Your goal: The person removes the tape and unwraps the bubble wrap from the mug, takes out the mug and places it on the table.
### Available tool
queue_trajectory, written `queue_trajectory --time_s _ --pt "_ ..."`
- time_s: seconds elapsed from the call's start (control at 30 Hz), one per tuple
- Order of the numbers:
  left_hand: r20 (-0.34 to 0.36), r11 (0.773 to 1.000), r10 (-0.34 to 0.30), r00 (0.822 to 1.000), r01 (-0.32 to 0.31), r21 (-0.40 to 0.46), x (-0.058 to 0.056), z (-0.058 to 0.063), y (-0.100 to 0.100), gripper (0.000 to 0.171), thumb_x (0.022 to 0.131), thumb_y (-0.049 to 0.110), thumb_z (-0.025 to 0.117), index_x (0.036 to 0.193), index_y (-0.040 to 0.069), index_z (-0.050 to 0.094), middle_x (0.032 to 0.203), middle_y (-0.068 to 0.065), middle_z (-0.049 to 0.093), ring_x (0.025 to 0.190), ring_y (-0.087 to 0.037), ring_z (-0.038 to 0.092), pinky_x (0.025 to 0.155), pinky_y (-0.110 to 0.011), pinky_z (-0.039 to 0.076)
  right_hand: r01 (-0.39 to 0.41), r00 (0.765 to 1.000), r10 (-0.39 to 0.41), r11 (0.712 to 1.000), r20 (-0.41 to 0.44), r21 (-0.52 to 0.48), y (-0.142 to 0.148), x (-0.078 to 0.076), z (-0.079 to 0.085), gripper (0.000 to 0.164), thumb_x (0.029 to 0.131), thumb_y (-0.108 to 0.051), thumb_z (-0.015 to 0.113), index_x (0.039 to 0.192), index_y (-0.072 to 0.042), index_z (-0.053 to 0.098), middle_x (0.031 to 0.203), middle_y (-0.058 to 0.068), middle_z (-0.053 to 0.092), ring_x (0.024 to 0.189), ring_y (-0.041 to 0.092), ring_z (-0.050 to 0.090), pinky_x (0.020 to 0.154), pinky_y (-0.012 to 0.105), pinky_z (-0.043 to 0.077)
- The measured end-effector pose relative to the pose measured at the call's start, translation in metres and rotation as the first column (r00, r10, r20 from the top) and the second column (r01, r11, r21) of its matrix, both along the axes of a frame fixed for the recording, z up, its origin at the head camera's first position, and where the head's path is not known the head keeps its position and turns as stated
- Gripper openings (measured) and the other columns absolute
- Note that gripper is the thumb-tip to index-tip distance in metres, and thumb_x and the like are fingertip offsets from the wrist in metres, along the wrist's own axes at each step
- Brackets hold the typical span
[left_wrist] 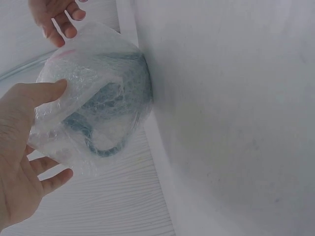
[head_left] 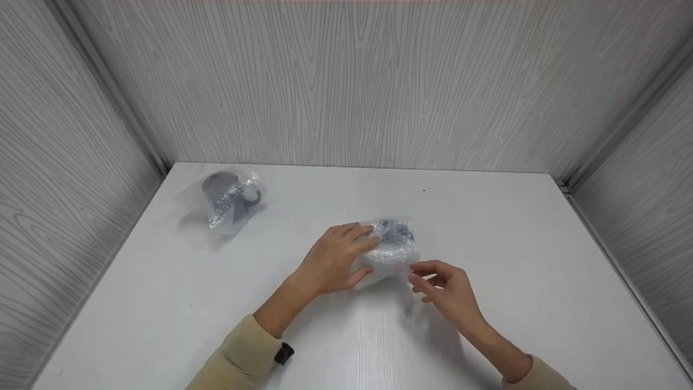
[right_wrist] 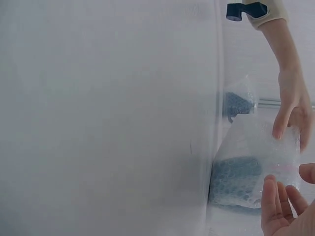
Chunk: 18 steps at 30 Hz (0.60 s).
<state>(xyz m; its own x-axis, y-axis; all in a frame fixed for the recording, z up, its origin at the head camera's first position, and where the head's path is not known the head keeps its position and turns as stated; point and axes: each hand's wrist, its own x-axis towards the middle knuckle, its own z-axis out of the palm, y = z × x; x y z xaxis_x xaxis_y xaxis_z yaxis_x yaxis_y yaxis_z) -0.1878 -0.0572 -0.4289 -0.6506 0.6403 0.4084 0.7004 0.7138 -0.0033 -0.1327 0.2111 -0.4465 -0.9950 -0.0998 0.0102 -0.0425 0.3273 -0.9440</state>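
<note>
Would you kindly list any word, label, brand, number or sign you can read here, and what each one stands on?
None can be read: no lettering shows on the nearer clear bubble-wrap bag or the farther clear bubble-wrap bag. The nearer bag's pink streak bears no legible characters.

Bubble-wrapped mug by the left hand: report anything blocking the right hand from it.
Nothing visible does. The right hand is at the near right side of the bubble-wrapped mug, with the left hand on its left side, leaving that approach free.
</note>
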Motion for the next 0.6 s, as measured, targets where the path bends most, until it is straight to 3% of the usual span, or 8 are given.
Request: queue_trajectory --time_s 0.6 --pt "0.012 1.000 0.011 1.000 -0.011 -0.011 0.0006 -0.0012 0.0012 0.051 0.096 0.044 0.074 0.142 0.023 0.066 0.150 -0.004 0.064 0.137 -0.028 0.063 0.114 -0.045 0.053 -0.026 0.999 0.027 0.999 0.030 -0.040 -0.0042 -0.0075 0.0002 0.028 0.097 -0.018 0.077 0.121 -0.003 0.075 0.113 0.017 0.075 0.085 0.015 0.078 0.069 0.026 0.064"
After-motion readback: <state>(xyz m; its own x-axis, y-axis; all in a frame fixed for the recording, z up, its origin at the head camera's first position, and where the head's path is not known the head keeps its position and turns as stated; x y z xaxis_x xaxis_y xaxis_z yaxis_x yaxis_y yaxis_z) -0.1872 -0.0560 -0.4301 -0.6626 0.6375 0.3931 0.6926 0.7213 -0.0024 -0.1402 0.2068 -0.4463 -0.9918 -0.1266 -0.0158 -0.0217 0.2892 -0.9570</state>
